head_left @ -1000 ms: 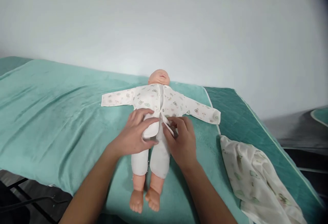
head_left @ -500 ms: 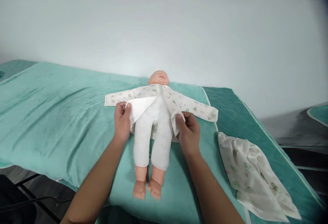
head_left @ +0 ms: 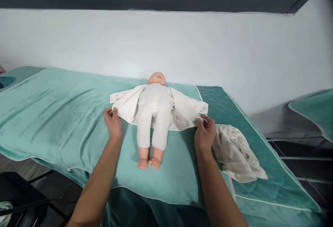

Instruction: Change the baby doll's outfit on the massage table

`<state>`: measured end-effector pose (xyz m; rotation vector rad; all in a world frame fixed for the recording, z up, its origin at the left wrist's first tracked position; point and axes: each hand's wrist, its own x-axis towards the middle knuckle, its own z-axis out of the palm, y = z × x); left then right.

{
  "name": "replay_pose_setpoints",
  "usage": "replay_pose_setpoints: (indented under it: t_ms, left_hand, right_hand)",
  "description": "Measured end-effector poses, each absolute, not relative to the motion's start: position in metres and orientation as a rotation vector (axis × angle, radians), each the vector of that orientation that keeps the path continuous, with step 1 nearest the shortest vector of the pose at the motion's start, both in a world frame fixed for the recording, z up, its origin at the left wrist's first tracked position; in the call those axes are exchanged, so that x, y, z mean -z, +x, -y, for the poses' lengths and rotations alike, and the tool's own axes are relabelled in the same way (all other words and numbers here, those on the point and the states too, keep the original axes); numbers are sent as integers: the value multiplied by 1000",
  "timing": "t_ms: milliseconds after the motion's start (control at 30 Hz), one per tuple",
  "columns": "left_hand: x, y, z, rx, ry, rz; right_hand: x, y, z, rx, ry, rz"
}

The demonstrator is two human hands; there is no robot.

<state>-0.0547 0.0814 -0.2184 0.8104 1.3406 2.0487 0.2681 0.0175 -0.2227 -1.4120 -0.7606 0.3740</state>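
Currently, the doll (head_left: pixel 148 105) lies on its back on the teal sheet (head_left: pixel 65 119), head toward the wall (head_left: pixel 234 53), feet toward the operator. A patterned jacket (head_left: pixel 186 114) lies spread at both sides of its torso, front parted.

Left hand (head_left: pixel 112 121): fingers pinched together on the outer corner of one front panel. Right hand (head_left: pixel 205 131): fingers pinched, with little gap, at the outer edge of the opposite panel.

Caution:
- Unequal outward pull could drag the doll sideways or twist the jacket beneath its back.
- Excess tension could strain the sleeve seams; whether arms fill the sleeves is hidden.
- Both grips take only a narrow edge, so the fabric could slip free and fold inward.
- The right forearm passes near the crumpled cloth (head_left: pixel 235 154); a wide sweep could catch it.

Count:
- Doll: one, with two bare feet visible.
- Jacket: one, comprising two front panels and two sleeves.
- Crumpled cloth: one, beside the right hand.
- Operator's hands: two, one per panel.
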Motion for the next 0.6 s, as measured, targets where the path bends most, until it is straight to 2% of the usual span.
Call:
replay_pose_setpoints:
  t_ms: [167, 333, 433, 500, 600]
  left_hand:
    - [213, -54, -51, -1953, 978, -1329]
    - [207, -62, 1, -1582, 1242, -1288]
    - [202, -66, 31, -1345, 1365, -1265]
    - [198, -63, 47, -1222, 1413, -1251]
    - [188, -54, 67, -1058, 1480, -1193]
  right_hand:
    - [230, 259, 42, -273, -1531, 1077]
    - [220, 280, 113, 226, -1582, 1514]
    - [209, 311, 139, 464, -1763, 1608]
    - [203, 331, 147, 465, -1945, 1652]
    - [199, 357, 146, 267, -2175, 1693]
